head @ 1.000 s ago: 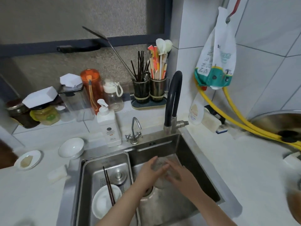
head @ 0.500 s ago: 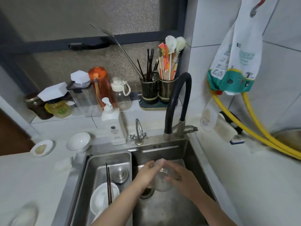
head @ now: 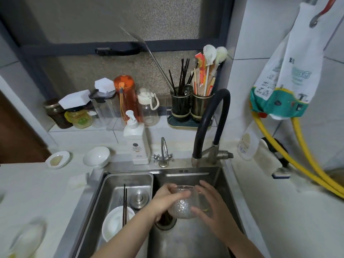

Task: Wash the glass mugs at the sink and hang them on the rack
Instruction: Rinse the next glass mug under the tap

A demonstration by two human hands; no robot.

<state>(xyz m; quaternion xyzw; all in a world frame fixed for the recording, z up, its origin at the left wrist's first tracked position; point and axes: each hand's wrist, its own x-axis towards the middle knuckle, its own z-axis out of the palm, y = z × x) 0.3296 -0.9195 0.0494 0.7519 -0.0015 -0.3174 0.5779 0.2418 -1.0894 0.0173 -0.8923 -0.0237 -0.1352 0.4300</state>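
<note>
A clear textured glass mug is held upright over the drain of the steel sink. My left hand grips its left side, fingers curled round the wall. My right hand cups the right side, thumb on the front and fingers behind the rim. The black faucet arches above the sink; no water stream is visible. No rack is in view.
A strainer tray in the sink's left half holds a white bowl with dark chopsticks. A soap dispenser, small tap, white bowl and jars stand behind. Yellow hoses run on the right.
Both hands have turned the mug upright and raised it slightly in the sink; the camera has moved closer and tilted left.
</note>
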